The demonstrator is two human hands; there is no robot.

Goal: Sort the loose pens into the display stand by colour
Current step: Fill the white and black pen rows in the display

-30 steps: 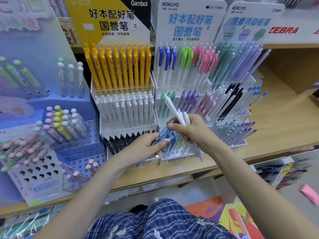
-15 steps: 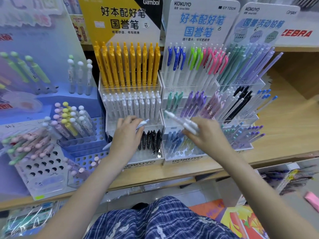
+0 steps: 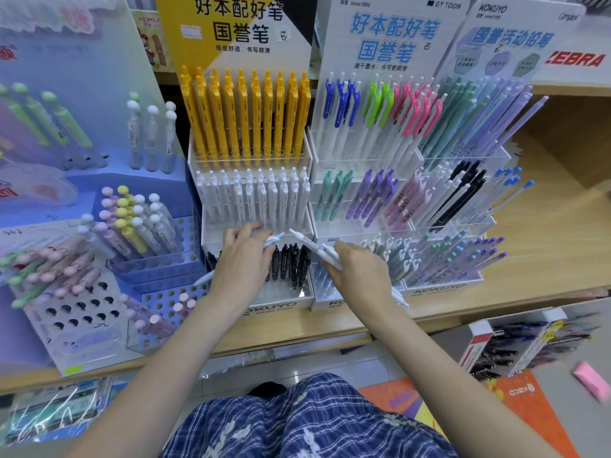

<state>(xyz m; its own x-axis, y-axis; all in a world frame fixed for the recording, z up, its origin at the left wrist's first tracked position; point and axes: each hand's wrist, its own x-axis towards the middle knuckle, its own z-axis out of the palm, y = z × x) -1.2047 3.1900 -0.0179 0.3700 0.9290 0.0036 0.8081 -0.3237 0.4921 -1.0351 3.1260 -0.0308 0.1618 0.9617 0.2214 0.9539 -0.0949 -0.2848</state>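
Head: both hands (image 3: 244, 259) (image 3: 358, 276) gripping pens (image 3: 309, 244)

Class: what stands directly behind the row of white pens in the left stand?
Behind the white pens stands a row of yellow pens, one tier up, with a yellow sign above. The white pens cover the yellow pens' tips.

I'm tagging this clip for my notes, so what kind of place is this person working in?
Most likely a stationery shop. Tiered acrylic display stands hold rows of pens sorted by colour, such as the yellow pens; branded header cards stand behind them, all on a wooden shelf.
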